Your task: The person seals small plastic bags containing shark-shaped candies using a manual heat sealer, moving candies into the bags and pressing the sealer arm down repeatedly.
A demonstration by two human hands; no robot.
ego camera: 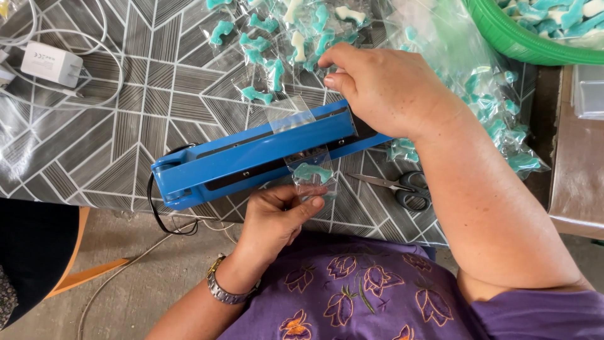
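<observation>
Mid-seal: the right hand point(387, 91) pressed flat on the blue heat sealer's point(251, 154) arm, clenching nothing, while the left hand point(277, 214) pinched the small clear bag point(311, 175) of teal candy under the bar, on the table point(94, 138); next likely needs lifting the arm.

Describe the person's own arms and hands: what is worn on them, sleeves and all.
Both hands are bare, no gloves. The left hand has a silver metal-link wristwatch on its wrist. The right hand wears nothing visible. The purple floral-embroidered top has a short sleeve.
</observation>
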